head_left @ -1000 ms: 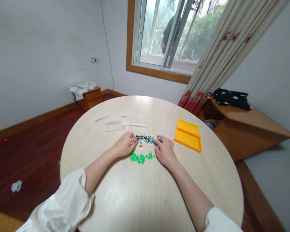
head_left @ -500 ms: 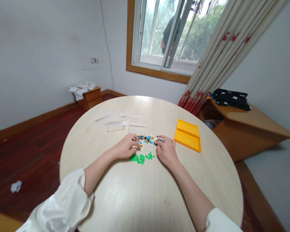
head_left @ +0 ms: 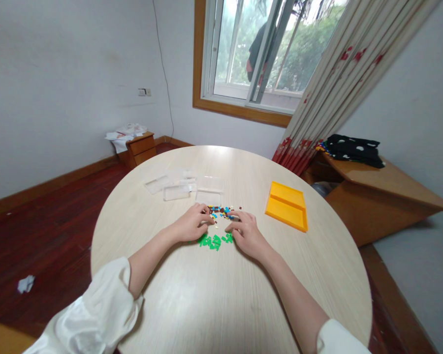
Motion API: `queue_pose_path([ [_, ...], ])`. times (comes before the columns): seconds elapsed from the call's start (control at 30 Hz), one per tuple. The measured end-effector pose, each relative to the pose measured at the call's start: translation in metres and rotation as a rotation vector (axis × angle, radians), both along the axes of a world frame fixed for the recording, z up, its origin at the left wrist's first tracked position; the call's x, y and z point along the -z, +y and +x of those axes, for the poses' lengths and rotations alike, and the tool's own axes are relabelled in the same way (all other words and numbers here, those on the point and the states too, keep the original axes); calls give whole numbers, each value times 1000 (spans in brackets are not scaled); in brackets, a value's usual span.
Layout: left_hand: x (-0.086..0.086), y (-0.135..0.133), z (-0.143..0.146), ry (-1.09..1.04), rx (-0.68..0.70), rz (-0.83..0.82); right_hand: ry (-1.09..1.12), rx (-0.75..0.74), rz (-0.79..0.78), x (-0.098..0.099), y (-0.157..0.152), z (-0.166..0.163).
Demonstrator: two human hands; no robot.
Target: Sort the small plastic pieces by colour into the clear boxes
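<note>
Small loose bricks lie in two groups on the round table (head_left: 192, 305). The mixed group (head_left: 219, 210) has brown, blue, yellow and white pieces, and nearer to me is a group of green bricks (head_left: 210, 242). My left hand (head_left: 194, 223) rests at the left side of both groups, fingers bent and apart, nothing visible held. On the right, my right hand (head_left: 248, 232) reaches over the pieces with its fingers spread. Its fingertips are at the mixed group's right edge, and its thumb is by the green ones. Some pieces are covered by the fingers.
Beyond the bricks stand several clear plastic boxes (head_left: 176, 192). A yellow two-part tray (head_left: 286, 217) lies to the right. By the far wall are a small cabinet with papers (head_left: 143, 142) and a wooden desk (head_left: 384, 184) with black cloth on it.
My right hand has moved left, across the right edge of the mixed bricks, and some pieces there have shifted inward. My left hand has stayed nearly still.
</note>
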State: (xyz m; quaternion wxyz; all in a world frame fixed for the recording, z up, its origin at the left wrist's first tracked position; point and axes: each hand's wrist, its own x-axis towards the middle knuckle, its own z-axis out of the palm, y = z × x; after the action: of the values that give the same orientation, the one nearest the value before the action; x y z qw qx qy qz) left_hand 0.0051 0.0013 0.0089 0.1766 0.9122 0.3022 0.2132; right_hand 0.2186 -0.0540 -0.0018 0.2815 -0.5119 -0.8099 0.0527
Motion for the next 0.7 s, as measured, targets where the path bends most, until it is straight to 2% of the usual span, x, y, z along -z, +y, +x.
queue_pose_path([
  [0.17,2,2,-1,-4,-36,4,19,18,-26,-2,-1,3],
  [0.37,-1,1,-1,-6,-18,-15,0,10,-21,-1,-1,4],
  [0.53,-3,-1,-1,-13,20,-33,-34,177,65,4,4,4],
  [0.7,-6,-5,0,11,79,-24,-154,223,69,8,7,5],
])
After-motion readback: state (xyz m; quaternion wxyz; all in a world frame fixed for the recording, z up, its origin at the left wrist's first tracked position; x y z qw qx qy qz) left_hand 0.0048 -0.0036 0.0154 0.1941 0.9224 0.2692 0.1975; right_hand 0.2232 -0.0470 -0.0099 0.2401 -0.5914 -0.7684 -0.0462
